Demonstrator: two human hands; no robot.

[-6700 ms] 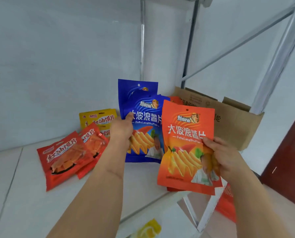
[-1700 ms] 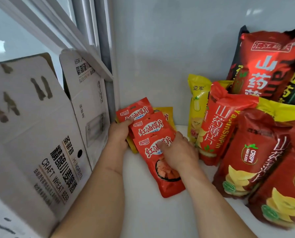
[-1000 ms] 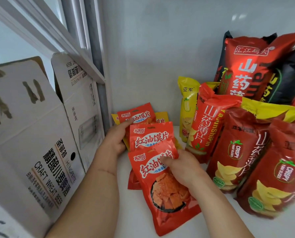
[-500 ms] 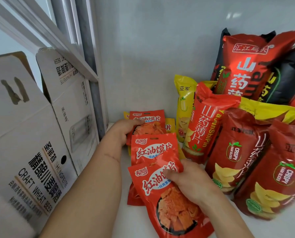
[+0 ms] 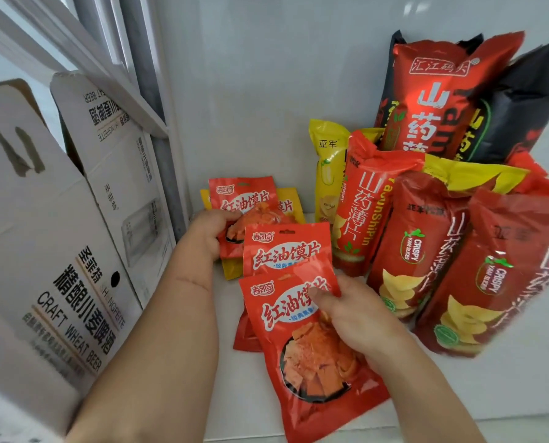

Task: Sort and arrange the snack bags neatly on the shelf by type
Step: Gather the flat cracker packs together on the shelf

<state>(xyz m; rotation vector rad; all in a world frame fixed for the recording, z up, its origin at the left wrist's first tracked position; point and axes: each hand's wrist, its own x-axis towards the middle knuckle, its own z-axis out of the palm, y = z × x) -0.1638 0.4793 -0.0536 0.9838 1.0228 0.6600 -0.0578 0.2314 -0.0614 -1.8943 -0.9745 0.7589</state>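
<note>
Three small red snack pouches lie in an overlapping row on the white shelf [image 5: 506,388]. My left hand [image 5: 207,233] grips the rear red pouch [image 5: 244,203], which stands tilted over a yellow pouch [image 5: 290,204]. A middle red pouch [image 5: 286,251] lies between the two. My right hand [image 5: 353,310] holds the front red pouch [image 5: 302,356] by its right edge, thumb on its face. To the right, red yam-slice bags [image 5: 417,244] lean together.
A white cardboard beer box [image 5: 59,225] stands close on the left, against the shelf's metal post [image 5: 167,174]. Tall red and black bags [image 5: 442,100] and a yellow bag [image 5: 326,174] rest against the back wall. Bare shelf shows at the front right.
The view moved from blue and orange chip bags to this shelf corner. Over the last second my right hand pulled the front red pouch toward me, spreading the row; my left stays on the rear pouch.
</note>
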